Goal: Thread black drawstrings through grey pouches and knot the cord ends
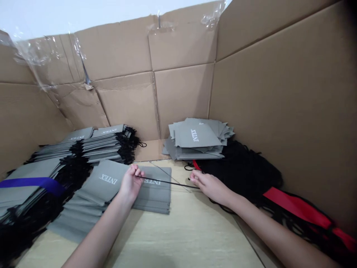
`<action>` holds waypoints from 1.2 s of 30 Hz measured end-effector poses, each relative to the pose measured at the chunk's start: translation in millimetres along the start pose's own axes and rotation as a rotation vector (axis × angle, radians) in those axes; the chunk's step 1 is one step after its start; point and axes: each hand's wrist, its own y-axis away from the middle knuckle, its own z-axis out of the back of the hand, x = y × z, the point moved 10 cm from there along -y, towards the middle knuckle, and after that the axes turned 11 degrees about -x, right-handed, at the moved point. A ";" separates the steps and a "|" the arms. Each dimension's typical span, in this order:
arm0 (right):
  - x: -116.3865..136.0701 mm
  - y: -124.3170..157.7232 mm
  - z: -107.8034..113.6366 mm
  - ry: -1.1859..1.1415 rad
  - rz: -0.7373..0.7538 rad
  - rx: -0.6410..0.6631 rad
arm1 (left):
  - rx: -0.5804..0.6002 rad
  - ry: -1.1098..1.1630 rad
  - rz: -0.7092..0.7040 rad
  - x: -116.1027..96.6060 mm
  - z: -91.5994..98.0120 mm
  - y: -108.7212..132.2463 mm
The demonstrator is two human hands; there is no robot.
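Black drawstring cord (170, 182) stretches between left hand (130, 183) and right hand (210, 187) (apart), apparently pinched.

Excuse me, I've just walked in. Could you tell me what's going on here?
A person is holding a black cord taut between their left hand and right hand, above a grey INTEX bag. More grey bags lie stacked nearby, beside a heap of black cords, inside a cardboard enclosure.

One head-worn camera, one view. It faces forward and down — close above the left hand (131, 183) and right hand (210, 186).
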 end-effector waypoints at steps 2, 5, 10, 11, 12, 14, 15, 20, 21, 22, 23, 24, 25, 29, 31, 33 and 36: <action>-3.1 -0.8 -4.4 -0.013 -0.003 0.026 | -0.098 -0.018 -0.045 -17.7 25.5 -17.2; -13.1 -4.5 -4.7 -0.008 -0.032 0.031 | -0.290 -0.064 -0.196 -53.7 67.5 -35.2; -26.1 -9.3 9.4 0.082 -0.063 0.003 | -0.594 -0.269 -0.565 -112.5 108.5 -24.8; -28.5 -9.8 14.3 0.114 -0.069 -0.008 | -0.641 -0.338 -0.623 -122.3 111.6 -18.8; -31.0 -10.2 19.5 0.150 -0.075 -0.021 | -0.690 -0.412 -0.674 -131.9 114.4 -12.1; -36.2 -11.0 29.7 0.228 -0.078 -0.045 | -0.790 -0.560 -0.745 -149.0 120.3 0.9; -38.6 -11.4 34.1 0.266 -0.074 -0.057 | -0.836 -0.627 -0.762 -155.3 123.6 6.0; -38.4 -12.5 46.1 0.438 -0.027 -0.147 | -0.761 -0.886 -0.720 -144.8 113.1 1.0; -33.6 -12.4 46.5 0.474 -0.012 -0.167 | -0.659 -0.929 -0.705 -133.1 101.1 -4.9; -26.6 -12.3 46.6 0.510 0.005 -0.185 | -0.540 -0.964 -0.694 -119.2 86.4 -10.0; -17.4 -12.1 46.3 0.543 0.024 -0.202 | -0.418 -0.991 -0.682 -103.9 70.7 -13.6; -6.5 -11.9 45.7 0.570 0.043 -0.220 | -0.312 -1.012 -0.666 -88.6 56.1 -15.4; 5.5 -11.8 44.6 0.591 0.060 -0.239 | -0.224 -1.026 -0.647 -74.4 43.5 -15.6; 53.6 -14.1 14.8 0.574 0.160 -0.205 | 0.053 -1.032 -0.586 -33.8 7.1 -5.0; 64.0 -18.4 -10.0 0.553 0.171 -0.161 | 0.141 -1.011 -0.565 -23.5 -2.4 2.5; 64.6 -24.3 -33.1 0.548 0.165 -0.131 | 0.210 -0.978 -0.544 -16.3 -8.6 8.4; 58.4 -32.1 -55.6 0.530 0.180 -0.105 | 0.287 -0.903 -0.499 -6.1 -14.6 11.4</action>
